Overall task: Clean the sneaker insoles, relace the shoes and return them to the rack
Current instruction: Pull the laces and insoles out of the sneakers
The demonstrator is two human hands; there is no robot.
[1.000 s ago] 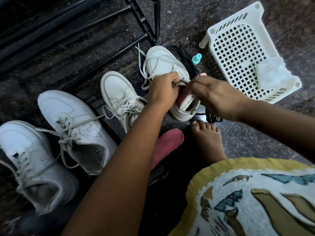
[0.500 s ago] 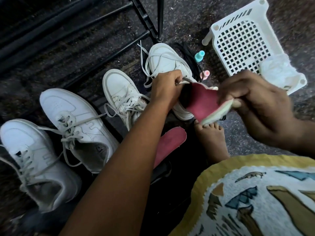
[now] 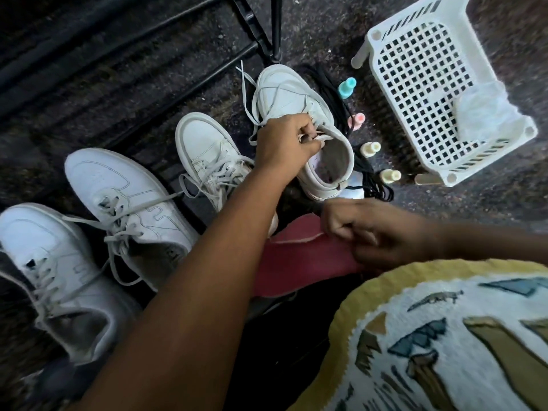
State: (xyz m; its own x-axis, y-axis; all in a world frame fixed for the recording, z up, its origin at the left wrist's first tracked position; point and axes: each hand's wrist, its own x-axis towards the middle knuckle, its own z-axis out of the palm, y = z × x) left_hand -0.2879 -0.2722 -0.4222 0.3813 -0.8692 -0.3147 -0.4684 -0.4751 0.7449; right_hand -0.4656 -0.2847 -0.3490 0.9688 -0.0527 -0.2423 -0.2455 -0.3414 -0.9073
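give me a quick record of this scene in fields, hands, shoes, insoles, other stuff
left hand: grip on the tongue of the open sneaker
right hand: grip on a red insole
other sneakers: three on the floor, laced loosely
basket: white, on its side, right of the sneakers
small bottles: beside the basket
black laces: loose on the floor

bare floor [image 3: 341,31] beyond shoe, bottles [image 3: 369,149] crowding basket [image 3: 439,93]

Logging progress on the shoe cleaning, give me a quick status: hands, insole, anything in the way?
Left hand gripping the sneaker tongue. Right hand pinching the red insole, out of the shoe. Loose black laces beside the sneaker.
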